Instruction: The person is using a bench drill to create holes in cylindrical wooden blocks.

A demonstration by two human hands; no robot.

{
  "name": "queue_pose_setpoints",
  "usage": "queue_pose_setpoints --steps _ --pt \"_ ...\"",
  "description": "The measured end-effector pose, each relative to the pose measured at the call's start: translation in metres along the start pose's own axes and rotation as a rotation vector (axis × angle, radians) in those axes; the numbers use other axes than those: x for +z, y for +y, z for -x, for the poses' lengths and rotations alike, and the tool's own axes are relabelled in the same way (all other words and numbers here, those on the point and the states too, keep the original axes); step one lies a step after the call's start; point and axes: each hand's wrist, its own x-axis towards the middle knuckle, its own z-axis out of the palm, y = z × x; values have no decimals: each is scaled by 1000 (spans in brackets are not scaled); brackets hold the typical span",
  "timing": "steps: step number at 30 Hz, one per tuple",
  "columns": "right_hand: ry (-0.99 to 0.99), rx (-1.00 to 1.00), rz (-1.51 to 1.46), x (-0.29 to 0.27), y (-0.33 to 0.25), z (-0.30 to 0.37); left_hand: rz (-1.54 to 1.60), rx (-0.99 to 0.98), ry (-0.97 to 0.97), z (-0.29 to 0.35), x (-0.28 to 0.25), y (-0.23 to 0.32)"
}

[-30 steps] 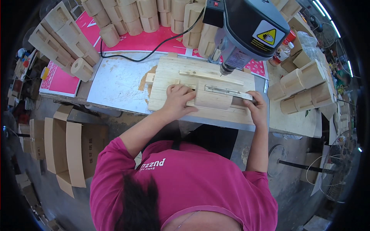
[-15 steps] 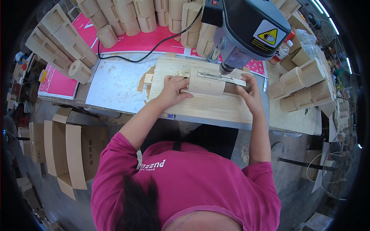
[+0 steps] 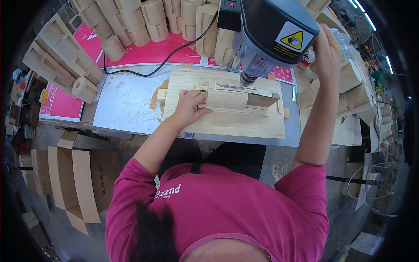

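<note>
A pale wooden block (image 3: 227,98) with a rounded front lies in a wooden jig on a flat board (image 3: 235,126). My left hand (image 3: 190,107) is closed on its left end, thumb in front and fingers bent at the end. A slotted strip (image 3: 240,90) runs along the top of the block. Just above it hangs the chuck (image 3: 247,79) of a bench drill press (image 3: 273,35). My right hand (image 3: 329,50) is raised against the right side of the drill head; its fingers are mostly hidden there, so their grip does not show.
Grooved wooden cylinders (image 3: 155,19) stand in stacks along the back, with more leaning at the left (image 3: 54,65) and right (image 3: 355,98). A black cable (image 3: 161,68) crosses the bench. An open cardboard box (image 3: 80,179) sits below left; a fan (image 3: 384,174) stands at right.
My right hand has left the block's right end and risen to the side of the drill head. My left hand stays at the block's left end. The whole view has shifted slightly.
</note>
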Motion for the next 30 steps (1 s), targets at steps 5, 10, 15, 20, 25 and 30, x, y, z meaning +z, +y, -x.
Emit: queue_pose_setpoints --steps 5,10,15,20,25,30 --pt "52 -42 53 -9 -29 83 22 12 -32 -4 -3 3" --pt "86 -23 -3 25 7 155 -1 26 -36 -5 -4 4" --pt "179 -140 -115 59 38 164 6 24 -36 -4 -4 3" --pt "156 -266 43 28 19 140 -42 28 -27 -3 0 1" --pt "254 -117 49 7 -22 34 -41 11 -36 -10 10 17" --pt "17 -72 129 18 24 -30 -16 -7 -25 -21 23 29"
